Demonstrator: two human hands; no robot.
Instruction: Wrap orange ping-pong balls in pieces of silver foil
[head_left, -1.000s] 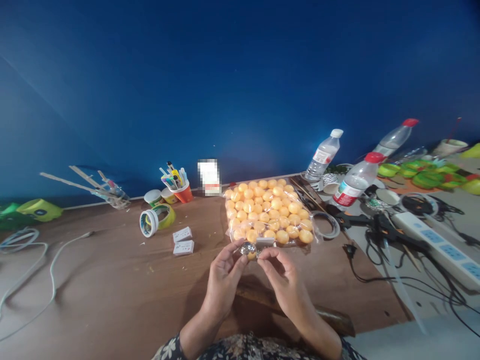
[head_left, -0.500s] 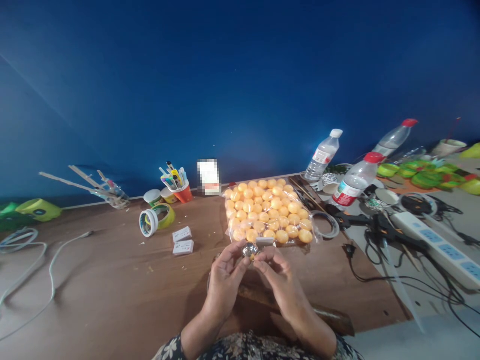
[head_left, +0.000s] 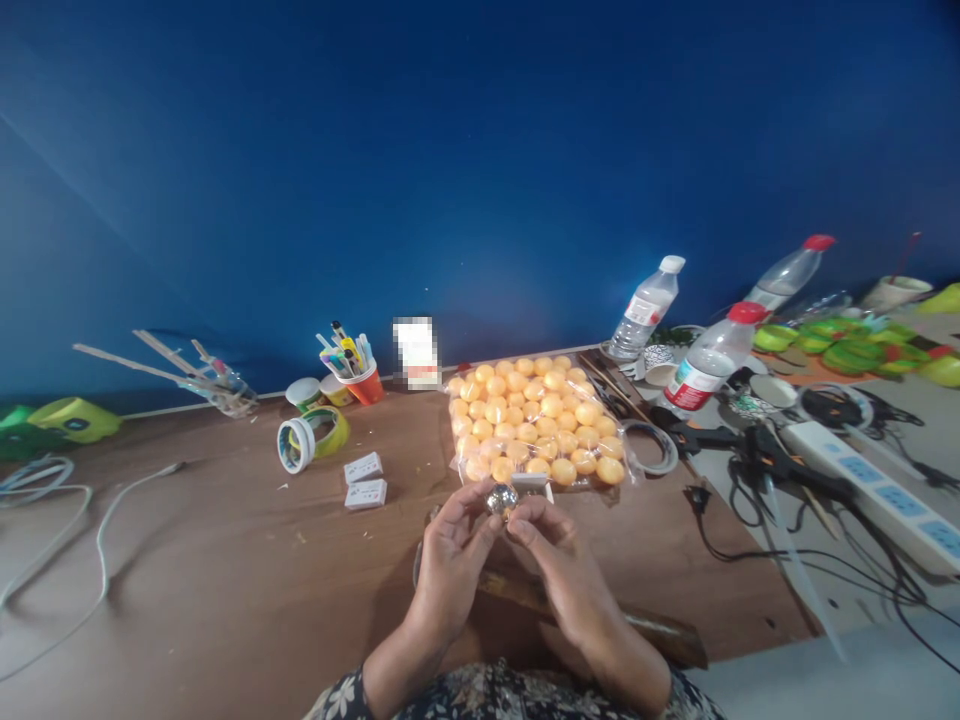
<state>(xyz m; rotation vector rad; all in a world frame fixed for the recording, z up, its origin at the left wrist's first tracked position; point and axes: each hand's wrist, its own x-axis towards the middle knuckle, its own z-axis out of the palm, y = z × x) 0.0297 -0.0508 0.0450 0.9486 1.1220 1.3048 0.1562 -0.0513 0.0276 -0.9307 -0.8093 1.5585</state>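
Observation:
Pinched in the fingertips of both hands is a small shiny silver ball (head_left: 502, 499), in front of the bag of orange balls. My left hand (head_left: 455, 545) grips it from the left, and my right hand (head_left: 551, 550) has its thumb and index finger closed at its lower right side. A small yellowish bit shows under the ball, too small to name. Just beyond the fingers lies a clear plastic bag of orange balls (head_left: 534, 420), with a small white box (head_left: 534, 486) partly hidden at its near edge. Below my hands a brown stick-like piece (head_left: 660, 638) lies across the table.
Two small white boxes (head_left: 365, 493) and tape rolls (head_left: 298, 446) lie on the left, near an orange cup of pens (head_left: 363, 382). Plastic bottles (head_left: 705, 365), a tape roll (head_left: 651, 448), glue guns (head_left: 795, 465), cables and a power strip (head_left: 877, 490) crowd the right.
Both hands keep hold of the silver ball in nearly the same place. Slightly more of the white box behind them shows. The view has shifted very slightly.

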